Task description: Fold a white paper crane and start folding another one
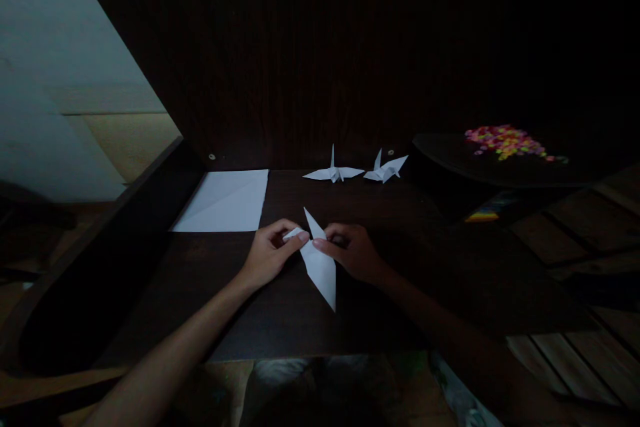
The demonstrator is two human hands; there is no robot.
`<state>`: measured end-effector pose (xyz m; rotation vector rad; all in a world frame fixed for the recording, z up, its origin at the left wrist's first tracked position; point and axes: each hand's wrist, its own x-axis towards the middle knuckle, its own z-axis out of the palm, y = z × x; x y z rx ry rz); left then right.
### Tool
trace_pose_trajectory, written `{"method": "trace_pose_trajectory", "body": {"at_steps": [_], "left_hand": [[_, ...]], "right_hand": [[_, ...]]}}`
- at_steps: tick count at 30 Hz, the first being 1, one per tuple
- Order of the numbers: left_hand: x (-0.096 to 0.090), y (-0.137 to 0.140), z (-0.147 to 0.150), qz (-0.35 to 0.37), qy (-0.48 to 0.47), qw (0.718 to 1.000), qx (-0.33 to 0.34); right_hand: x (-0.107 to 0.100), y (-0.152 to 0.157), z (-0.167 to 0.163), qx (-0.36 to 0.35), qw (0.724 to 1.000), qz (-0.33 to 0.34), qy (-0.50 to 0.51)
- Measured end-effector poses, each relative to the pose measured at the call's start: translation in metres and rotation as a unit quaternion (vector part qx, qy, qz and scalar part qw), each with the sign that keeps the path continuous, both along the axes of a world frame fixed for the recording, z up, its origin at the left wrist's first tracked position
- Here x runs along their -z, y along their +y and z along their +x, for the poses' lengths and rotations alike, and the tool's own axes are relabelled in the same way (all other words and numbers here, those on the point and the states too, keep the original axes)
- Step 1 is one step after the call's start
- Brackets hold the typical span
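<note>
Between my two hands is a partly folded white paper crane (321, 271), held just above the dark desk. One long point slants up and away from me, and a wider one points down toward me. My left hand (273, 249) pinches a small folded end at its left side, thumb on top. My right hand (350, 249) grips the right side near the middle, with the thumb pressed on the paper and the other fingers curled behind it. Two finished paper cranes, one (333, 173) straight ahead and another (387, 169) to its right, stand at the back of the desk.
White paper sheets (225, 200) lie at the back left of the desk (200, 300). A raised side board (100, 247) borders the left. On a rounded dark shelf (440, 153) at the right sits a heap of small colourful pieces (510, 141). A dark panel (300, 53) rises behind.
</note>
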<state>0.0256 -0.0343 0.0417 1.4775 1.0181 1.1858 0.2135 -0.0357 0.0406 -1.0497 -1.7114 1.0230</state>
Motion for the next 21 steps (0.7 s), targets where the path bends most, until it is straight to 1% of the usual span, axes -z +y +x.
{"method": "trace_pose_trajectory", "body": {"at_steps": [3, 7, 12, 15, 18, 19, 21], "left_hand": [[0.0, 0.0007, -0.0018, 0.0, -0.01, 1.0, -0.002], [0.0021, 0.0007, -0.004, 0.01, -0.02, 1.0, -0.016], [0.0003, -0.0003, -0.0049, 0.007, -0.005, 1.0, -0.024], [-0.0019, -0.0006, -0.0055, 0.016, 0.018, 0.999, -0.042], [-0.0008, 0.0015, -0.0067, 0.019, 0.018, 0.997, -0.071], [0.0002, 0.0027, -0.007, 0.019, 0.012, 0.997, -0.075], [0.002, 0.0048, -0.0074, 0.018, 0.0, 0.998, -0.062]], "right_hand": [[0.0023, -0.0002, -0.0009, -0.003, 1.0, -0.005, 0.003], [0.0047, 0.0014, -0.0004, -0.016, 0.999, -0.029, 0.005], [0.0038, 0.0045, 0.0022, -0.015, 0.999, -0.046, -0.01], [0.0039, 0.0055, 0.0027, -0.014, 0.999, -0.044, -0.015], [0.0053, 0.0064, 0.0028, -0.003, 1.0, -0.027, -0.003], [0.0059, 0.0067, 0.0029, 0.001, 1.0, -0.016, 0.002], [0.0067, 0.0073, 0.0032, 0.004, 1.0, 0.005, 0.013]]}}
